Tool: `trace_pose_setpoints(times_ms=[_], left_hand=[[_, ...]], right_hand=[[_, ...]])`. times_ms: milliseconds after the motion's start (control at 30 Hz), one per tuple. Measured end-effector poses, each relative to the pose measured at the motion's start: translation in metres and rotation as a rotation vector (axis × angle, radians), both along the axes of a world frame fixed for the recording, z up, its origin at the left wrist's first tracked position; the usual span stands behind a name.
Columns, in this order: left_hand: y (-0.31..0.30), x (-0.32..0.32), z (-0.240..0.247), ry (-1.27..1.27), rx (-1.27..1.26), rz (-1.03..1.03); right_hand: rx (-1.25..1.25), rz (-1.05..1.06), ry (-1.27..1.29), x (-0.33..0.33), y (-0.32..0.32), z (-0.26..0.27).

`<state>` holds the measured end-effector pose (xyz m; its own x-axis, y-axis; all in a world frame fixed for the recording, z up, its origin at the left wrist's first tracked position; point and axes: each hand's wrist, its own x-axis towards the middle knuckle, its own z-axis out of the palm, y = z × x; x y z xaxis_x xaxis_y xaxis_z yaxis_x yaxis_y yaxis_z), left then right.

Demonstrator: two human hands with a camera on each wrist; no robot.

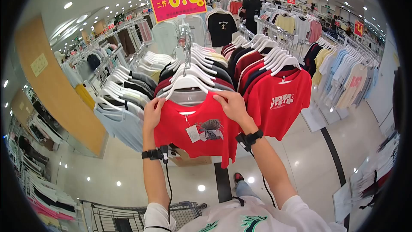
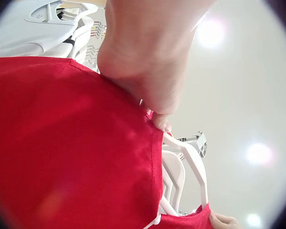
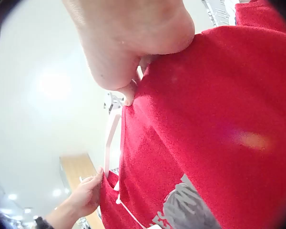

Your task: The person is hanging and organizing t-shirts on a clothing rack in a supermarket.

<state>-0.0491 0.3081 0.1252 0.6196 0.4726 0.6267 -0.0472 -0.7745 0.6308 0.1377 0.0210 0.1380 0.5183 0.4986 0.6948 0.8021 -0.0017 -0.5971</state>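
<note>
A red T-shirt (image 1: 176, 126) with a grey printed picture hangs on a white hanger (image 1: 185, 81) at the front of the rack. My left hand (image 1: 152, 114) pinches its shoulder on the left, beside the neckline. At the opposite shoulder my right hand (image 1: 234, 106) grips the cloth, thumb in front. The left wrist view shows the left hand (image 2: 148, 62) at the collar edge, fingertips close to the hanger. In the right wrist view the right hand (image 3: 133, 43) pinches the red cloth (image 3: 205, 109). A white paper tag (image 1: 192, 133) dangles from the neckline on a string.
Another red T-shirt (image 1: 281, 103) with white lettering hangs to the right. Pale shirts (image 1: 120, 122) crowd the left side. Above stands a pink price sign (image 1: 178, 1). A wire cart (image 1: 128, 215) is at lower left, a wooden pillar (image 1: 60, 81) beyond. Someone in black (image 1: 251, 10) stands farther back.
</note>
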Motion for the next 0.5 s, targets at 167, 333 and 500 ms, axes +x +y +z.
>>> trace_pose_setpoints(times_ms=[167,333,500], left_hand=[[0.009,0.011,0.005,0.047,-0.002,-0.06],[-0.012,0.033,0.023,0.114,0.066,-0.082],[-0.029,0.071,0.035,0.03,0.026,-0.077]], right_hand=[[-0.142,0.014,0.027,0.016,0.011,0.004],[-0.187,-0.031,-0.06,0.011,0.027,0.017],[-0.172,-0.081,-0.088,0.018,0.057,0.003]])
